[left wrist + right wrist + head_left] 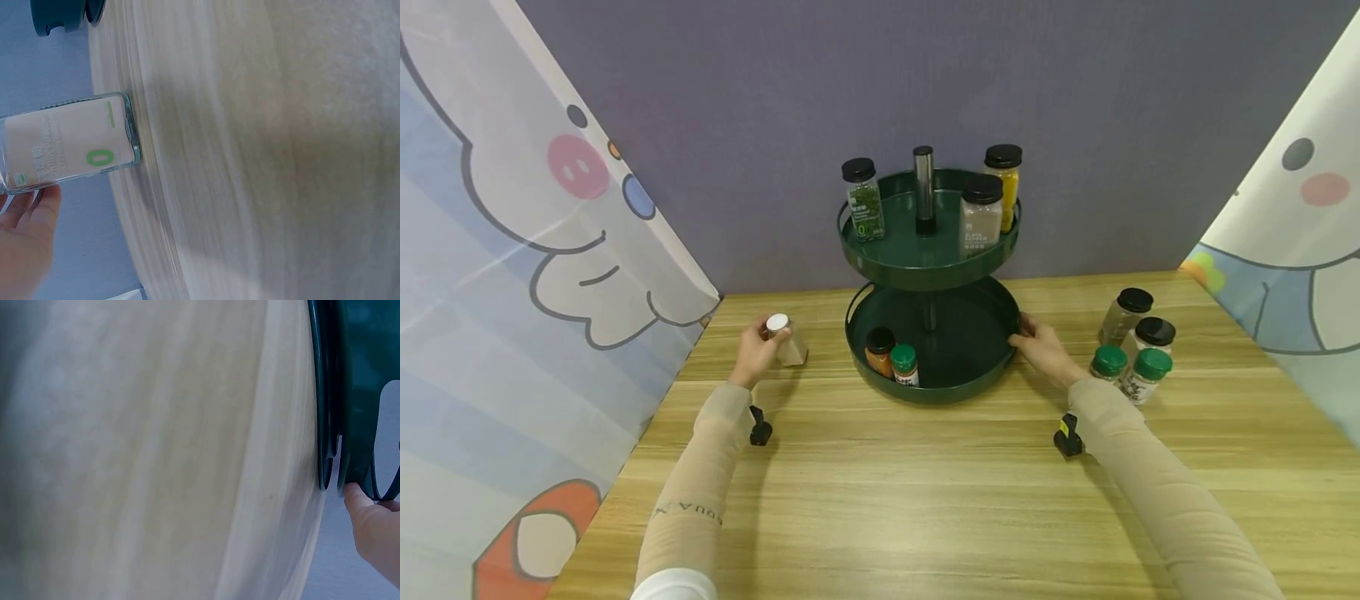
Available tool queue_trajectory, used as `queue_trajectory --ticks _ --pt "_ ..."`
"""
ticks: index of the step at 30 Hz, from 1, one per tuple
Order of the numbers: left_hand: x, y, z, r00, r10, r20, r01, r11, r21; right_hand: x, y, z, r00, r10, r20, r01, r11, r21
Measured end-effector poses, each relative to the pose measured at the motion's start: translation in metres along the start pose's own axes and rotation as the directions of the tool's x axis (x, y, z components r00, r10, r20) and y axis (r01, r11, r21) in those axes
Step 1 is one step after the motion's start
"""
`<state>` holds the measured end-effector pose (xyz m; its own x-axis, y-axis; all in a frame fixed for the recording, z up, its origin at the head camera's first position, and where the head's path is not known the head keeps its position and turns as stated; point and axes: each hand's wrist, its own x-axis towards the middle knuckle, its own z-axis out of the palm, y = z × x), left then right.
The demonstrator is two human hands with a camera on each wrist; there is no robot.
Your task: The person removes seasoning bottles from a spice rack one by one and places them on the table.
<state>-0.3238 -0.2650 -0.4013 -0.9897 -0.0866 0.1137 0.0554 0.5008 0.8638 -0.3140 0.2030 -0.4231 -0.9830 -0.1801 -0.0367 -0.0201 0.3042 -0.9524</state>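
Left hand (756,352): pinching the white-capped jar (790,347) near its top!
White-capped jar: out left, well apart from the lower tray (943,394); hard to tell whether touching the bench (895,500).
Right hand (1042,348): gripping the lower tray's right edge.
Lower tray: carrying an orange jar (878,362) and a green-capped jar (906,378), side by side.
Upper tray (925,277): bearing three black-capped jars (866,214).

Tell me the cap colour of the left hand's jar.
The cap is white, clearest in the head view.
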Motion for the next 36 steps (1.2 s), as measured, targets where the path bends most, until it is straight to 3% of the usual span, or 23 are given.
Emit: queue_trajectory --ticks 21,25,30,33,36 --pt "-0.004 -0.001 -0.002 0.998 0.011 0.060 -0.010 1.000 -0.014 0.002 0.003 0.000 1.000 0.006 0.004 -0.006 1.000 -0.008" --pt "-0.005 0.004 -0.003 0.997 0.002 0.071 0.001 0.999 -0.040 -0.003 -0.006 0.001 1.000 0.003 0.011 -0.003 1.000 0.001" --pt "-0.004 0.012 -0.004 0.999 0.028 0.033 -0.026 0.998 -0.059 -0.005 -0.010 0.002 1.000 -0.003 0.011 0.003 1.000 0.003" --pt "-0.005 0.016 -0.003 0.996 0.083 -0.016 -0.082 0.996 0.044 -0.002 -0.003 0.002 1.000 -0.009 0.000 0.009 1.000 -0.007" --pt "-0.009 0.024 0.000 0.986 0.165 -0.037 -0.158 0.976 0.152 -0.001 -0.002 0.002 1.000 -0.008 -0.007 0.007 1.000 -0.012"
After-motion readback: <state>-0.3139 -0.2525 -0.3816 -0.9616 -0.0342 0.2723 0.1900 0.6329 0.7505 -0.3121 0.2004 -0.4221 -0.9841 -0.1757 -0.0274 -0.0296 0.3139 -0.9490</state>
